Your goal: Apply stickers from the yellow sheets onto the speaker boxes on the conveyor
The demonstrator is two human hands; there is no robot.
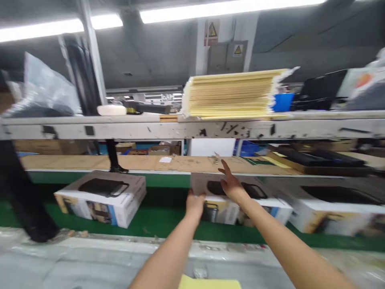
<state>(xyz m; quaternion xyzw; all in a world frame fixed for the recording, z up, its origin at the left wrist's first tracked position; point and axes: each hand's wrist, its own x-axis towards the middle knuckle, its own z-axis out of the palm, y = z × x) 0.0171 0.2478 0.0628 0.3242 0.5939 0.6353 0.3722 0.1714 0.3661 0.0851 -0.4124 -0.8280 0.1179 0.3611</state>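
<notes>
A white printed carton (221, 208) with a dark appliance pictured on it lies on the green conveyor belt (162, 218) in front of me. At its left end, my left hand (195, 204) touches the corner, thumb and fingers apart; some fingertips are hard to make out. My right hand (232, 185) is over the carton's top with its fingers spread, holding nothing. Whether it touches the top is unclear. Similar cartons lie to the left (129, 204) and right (337, 216) on the belt.
Above the belt runs a cardboard-covered shelf (141, 162) with black items in a tray (325, 160) at right. A stack of yellow sheets (231, 94) sits on the upper shelf. A black post (27, 192) stands at left. Something yellow (210, 283) shows at the bottom edge.
</notes>
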